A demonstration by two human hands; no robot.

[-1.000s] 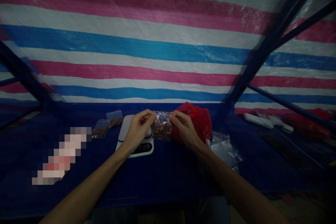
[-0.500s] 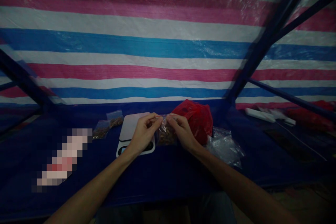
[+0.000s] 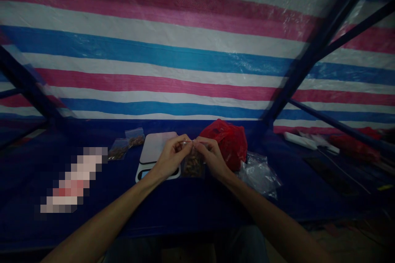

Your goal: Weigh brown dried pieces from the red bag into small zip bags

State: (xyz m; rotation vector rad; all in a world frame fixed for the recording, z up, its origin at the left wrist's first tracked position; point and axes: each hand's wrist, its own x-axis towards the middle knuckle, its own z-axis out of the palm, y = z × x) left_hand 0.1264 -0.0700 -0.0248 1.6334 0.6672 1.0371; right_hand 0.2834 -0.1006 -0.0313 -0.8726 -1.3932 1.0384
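Note:
Between my two hands hangs a clear zip bag [image 3: 193,166] with small brown pieces in its lower part. My left hand [image 3: 173,153] pinches the bag's top edge from the left. From the right, my right hand [image 3: 211,154] pinches the same edge, thumbs close together at the middle. A white kitchen scale [image 3: 156,148] lies just left of the bag, partly covered by my left hand and wrist. Behind my right hand sits a red plastic bag [image 3: 230,144]; its contents cannot be made out.
Two filled zip bags [image 3: 135,138] lie left of the scale. Clear plastic bags [image 3: 261,176] are piled at the right. A blurred-out strip [image 3: 75,178] is on the blue table [image 3: 148,213]. Farther right are a white object [image 3: 300,141] with a cable and a dark flat object [image 3: 331,174].
My thumbs have come closer together along the zip bag's top edge, and the bag hangs slightly lower. The whole view has tilted and shifted a little.

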